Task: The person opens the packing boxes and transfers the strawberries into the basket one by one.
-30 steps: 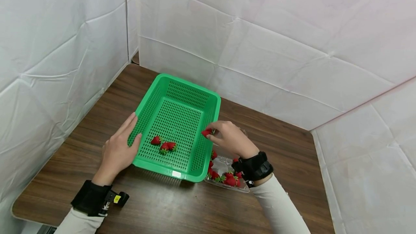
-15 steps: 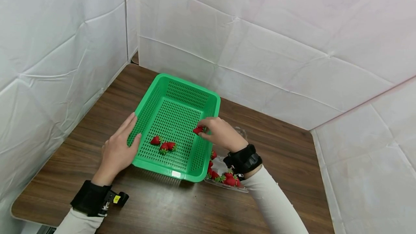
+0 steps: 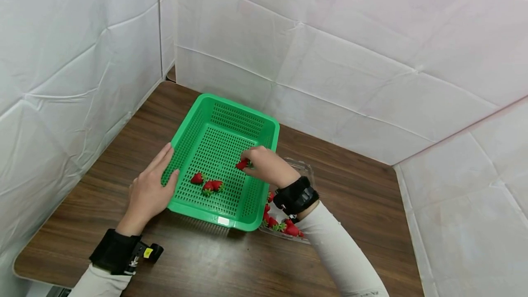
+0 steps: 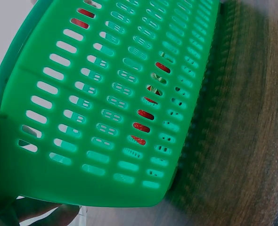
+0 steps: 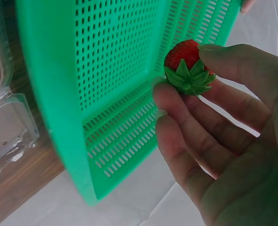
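Note:
My right hand is over the inside of a green perforated plastic basket, pinching a red strawberry between thumb and fingertips. Its green leafy cap faces the right wrist camera. Three more strawberries lie on the basket floor near its front left. My left hand rests against the basket's left rim with fingers extended and thumb spread. From the left wrist, the slotted outer wall fills much of the view, red showing through some slots.
A clear plastic punnet holding several strawberries stands right of the basket, partly hidden by the right forearm and basket. Both are on a brown wood-grain table. White sheeting encloses the left, back and right sides.
My right hand has moved left with the strawberry, from the basket's right rim to above its inside. The left hand and basket have stayed in place.

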`<state>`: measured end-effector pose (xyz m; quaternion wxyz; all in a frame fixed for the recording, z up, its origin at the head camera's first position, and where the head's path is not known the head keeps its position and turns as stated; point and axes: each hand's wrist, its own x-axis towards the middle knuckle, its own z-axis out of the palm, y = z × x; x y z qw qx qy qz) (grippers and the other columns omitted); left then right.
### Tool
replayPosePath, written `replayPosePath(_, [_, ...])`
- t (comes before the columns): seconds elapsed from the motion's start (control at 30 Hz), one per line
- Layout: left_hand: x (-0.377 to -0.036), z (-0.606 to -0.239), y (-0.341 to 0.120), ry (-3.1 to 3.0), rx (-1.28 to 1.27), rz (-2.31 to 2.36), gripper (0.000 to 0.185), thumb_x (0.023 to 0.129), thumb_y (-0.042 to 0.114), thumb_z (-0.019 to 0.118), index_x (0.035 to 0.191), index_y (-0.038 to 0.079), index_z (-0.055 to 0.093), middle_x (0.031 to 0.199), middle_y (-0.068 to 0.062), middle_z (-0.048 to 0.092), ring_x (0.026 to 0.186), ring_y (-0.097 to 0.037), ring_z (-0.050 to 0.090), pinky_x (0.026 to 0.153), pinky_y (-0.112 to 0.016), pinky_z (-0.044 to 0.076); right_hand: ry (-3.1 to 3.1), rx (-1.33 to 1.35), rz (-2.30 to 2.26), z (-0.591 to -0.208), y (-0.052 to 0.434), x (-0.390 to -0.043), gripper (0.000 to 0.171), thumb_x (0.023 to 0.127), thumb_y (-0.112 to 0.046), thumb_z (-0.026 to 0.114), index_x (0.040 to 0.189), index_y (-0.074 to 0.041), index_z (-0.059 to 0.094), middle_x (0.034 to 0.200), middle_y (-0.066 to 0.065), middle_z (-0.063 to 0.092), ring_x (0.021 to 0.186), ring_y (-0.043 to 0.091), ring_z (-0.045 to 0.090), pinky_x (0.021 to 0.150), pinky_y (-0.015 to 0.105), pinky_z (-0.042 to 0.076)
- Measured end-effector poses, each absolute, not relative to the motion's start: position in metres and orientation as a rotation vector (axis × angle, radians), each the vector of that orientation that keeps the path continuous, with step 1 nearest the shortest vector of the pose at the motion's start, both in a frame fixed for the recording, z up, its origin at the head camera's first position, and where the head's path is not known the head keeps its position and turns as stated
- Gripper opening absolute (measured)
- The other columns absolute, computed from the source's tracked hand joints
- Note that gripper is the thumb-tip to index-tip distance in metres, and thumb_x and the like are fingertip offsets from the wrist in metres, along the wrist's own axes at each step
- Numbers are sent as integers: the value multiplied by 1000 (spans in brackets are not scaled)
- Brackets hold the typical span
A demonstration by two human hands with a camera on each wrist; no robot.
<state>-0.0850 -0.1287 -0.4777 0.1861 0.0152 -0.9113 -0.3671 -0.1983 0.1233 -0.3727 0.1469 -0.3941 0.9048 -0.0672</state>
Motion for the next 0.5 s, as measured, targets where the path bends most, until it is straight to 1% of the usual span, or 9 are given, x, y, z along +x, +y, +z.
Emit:
replayPosePath(0.13, [-85, -478, -129, -2564, 45, -1037, 56, 97, 22, 57, 150, 15, 39, 156, -3, 37, 39, -5, 14, 41, -23, 16, 2582, -1140, -166, -372, 116, -198, 18, 92, -11, 66, 109, -7, 70, 105, 6, 71, 91, 14, 65, 75, 26, 50])
replayPosePath(0.3, [-85, -478, -128, -2566, 48, -1038, 56, 97, 22, 57, 150, 15, 39, 156, -3, 37, 39, -6, 15, 42, -23, 16, 2558, -1176, -114, -374, 106, -200, 13, 92, -10, 64, 104, -7, 69, 101, 6, 69, 86, 14, 62, 75, 27, 48])
replayPosePath(0.4, [-84, -478, -128, -2569, 48, -1035, 56, 97, 23, 56, 150, 15, 39, 156, -3, 37, 39, -6, 16, 42, -24, 16, 2546, -1195, -83, -376, 101, -200, 10, 92, -10, 65, 101, -8, 68, 97, 5, 68, 82, 13, 60, 73, 26, 47])
replayPosePath(0.5, [-84, -478, -128, -2567, 48, -1030, 56, 97, 23, 56, 150, 16, 39, 156, -3, 37, 39, -6, 16, 42, -23, 16, 2531, -1194, -59, -378, 95, -201, 5, 92, -10, 65, 97, -9, 66, 91, 3, 66, 76, 11, 55, 69, 24, 42])
